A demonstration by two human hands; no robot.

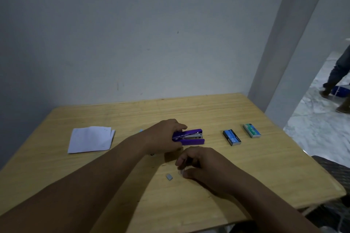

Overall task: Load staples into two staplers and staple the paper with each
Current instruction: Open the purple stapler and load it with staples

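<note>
Gripping purple stapler (pixel 189 136) at table (pixel 246 176) centre with left hand (pixel 162 136); pinching staple strip (pixel 182 172) in right hand (pixel 200 164). Risking, probably, breaking or dropping thin strip before reaching magazine.

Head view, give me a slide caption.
Left hand grips the purple stapler while right hand pinches staples.
</note>
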